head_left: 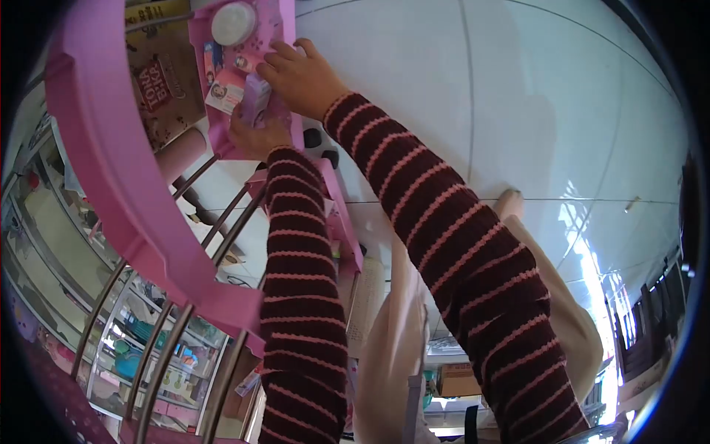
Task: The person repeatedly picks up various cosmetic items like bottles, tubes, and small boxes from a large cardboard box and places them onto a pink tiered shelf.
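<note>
My left hand (260, 136) is closed around the lower end of a small lilac box (256, 101) inside a pink trolley tray (278, 18). My right hand (305, 77) lies over the tray's right rim with its fingers bent and apart, their tips close to the top of the lilac box. Around them in the tray are a small pink box (246, 62), a white and pink packet (223, 96), a slim blue packet (213, 58) and a round jar with a white lid (234, 24).
A curved pink upper tray (111, 148) on metal rods (159, 362) stands close on the left. Behind the tray is a brown printed carton (164, 89). White floor tiles (547, 96) spread to the right, and glass shelves (159, 348) hold goods at lower left.
</note>
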Available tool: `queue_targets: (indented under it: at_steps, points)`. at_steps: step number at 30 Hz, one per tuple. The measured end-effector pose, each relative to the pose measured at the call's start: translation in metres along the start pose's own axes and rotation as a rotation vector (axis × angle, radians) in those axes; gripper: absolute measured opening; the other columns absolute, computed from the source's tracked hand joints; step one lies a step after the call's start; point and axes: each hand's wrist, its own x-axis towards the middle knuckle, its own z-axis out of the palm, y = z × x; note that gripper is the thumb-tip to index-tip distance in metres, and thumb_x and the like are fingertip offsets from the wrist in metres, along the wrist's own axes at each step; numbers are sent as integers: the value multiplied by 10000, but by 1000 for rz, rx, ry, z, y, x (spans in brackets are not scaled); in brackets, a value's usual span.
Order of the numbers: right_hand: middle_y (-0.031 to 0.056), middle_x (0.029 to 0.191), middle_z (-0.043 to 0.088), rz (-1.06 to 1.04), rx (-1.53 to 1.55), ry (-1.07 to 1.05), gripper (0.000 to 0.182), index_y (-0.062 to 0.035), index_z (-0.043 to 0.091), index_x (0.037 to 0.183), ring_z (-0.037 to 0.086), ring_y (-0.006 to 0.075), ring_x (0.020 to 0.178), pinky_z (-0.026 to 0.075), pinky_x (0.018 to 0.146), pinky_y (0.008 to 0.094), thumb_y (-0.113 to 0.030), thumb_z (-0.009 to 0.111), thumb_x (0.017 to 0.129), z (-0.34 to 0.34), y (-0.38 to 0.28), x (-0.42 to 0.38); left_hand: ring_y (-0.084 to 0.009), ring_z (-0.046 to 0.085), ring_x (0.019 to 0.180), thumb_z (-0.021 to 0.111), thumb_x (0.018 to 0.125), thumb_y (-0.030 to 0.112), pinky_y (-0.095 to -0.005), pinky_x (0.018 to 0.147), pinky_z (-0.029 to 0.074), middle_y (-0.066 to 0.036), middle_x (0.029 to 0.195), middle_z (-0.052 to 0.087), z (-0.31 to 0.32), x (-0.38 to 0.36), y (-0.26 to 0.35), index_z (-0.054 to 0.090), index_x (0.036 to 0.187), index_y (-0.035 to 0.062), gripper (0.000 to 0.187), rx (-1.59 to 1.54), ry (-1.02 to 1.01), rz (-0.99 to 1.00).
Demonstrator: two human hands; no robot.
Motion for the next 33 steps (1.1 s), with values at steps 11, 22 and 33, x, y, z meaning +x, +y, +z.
queue_targets:
  at_steps: [11, 22, 33]
  points:
    - [80, 709, 502, 295, -166, -120, 135, -40, 516, 745, 496, 197, 720, 312, 772, 398, -119, 474, 645, 11, -22, 18, -255, 467, 844, 507, 737, 235, -308, 697, 410, -204, 1022, 404, -30, 11, 62, 198, 1112, -48, 562, -580, 180, -740]
    - [147, 688, 501, 601, 334, -223, 253, -5, 474, 776, 489, 290, 653, 401, 573, 337, -216, 545, 655, -249, -15, -53, -177, 452, 833, 535, 729, 185, -273, 739, 361, -109, 949, 458, -195, -107, 170, 355, 1003, -30, 393, -905, -426, -749]
    - [86, 680, 496, 1104, 2146, 739, 313, -66, 441, 864, 497, 225, 629, 407, 603, 336, -360, 427, 758, -662, -172, -102, -152, 530, 591, 494, 751, 200, -235, 515, 439, -93, 734, 519, -502, -125, 396, 356, 925, 15, 289, -1017, -1335, -403]
